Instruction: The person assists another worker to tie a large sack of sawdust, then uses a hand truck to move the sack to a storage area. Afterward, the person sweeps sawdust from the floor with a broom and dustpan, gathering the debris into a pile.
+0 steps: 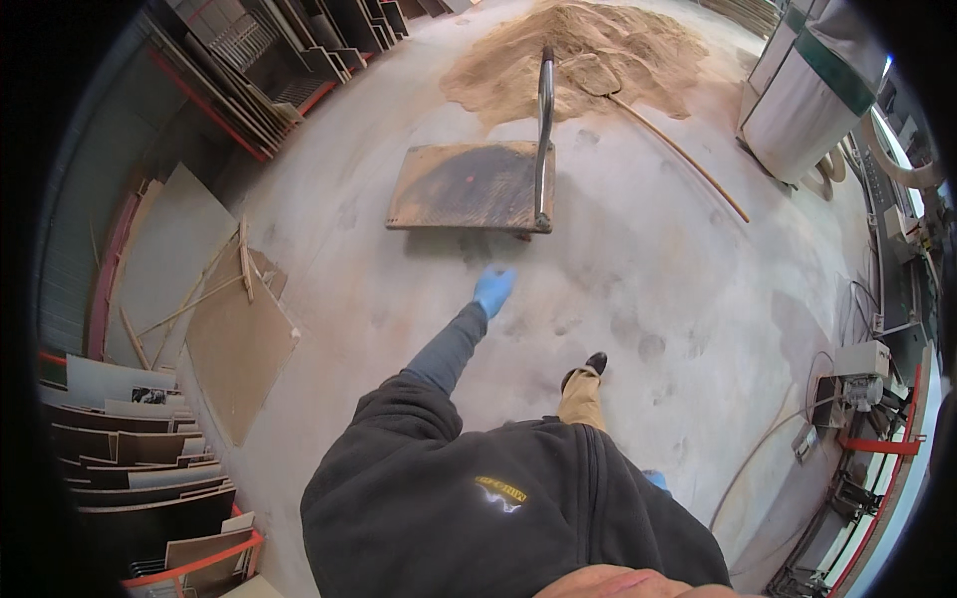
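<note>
My left hand (493, 289), in a blue glove, reaches forward on an outstretched arm in a grey sleeve. It holds nothing and hangs in the air a short way in front of a flat wooden platform cart (464, 184). The cart's upright metal handle (544, 120) is on its right side. Only a sliver of my right hand (655, 479), also in a blue glove, shows beside my dark jacket at my hip. Its fingers are hidden. One foot in a black shoe (594, 363) is stepping forward on the concrete floor.
A big sawdust pile (578, 50) lies beyond the cart, with a long-handled shovel (688, 159) lying out of it to the right. Loose boards and sticks (234, 329) lie on the left floor, with racks of panels (150, 478) behind. Machines and cables (857, 379) line the right wall.
</note>
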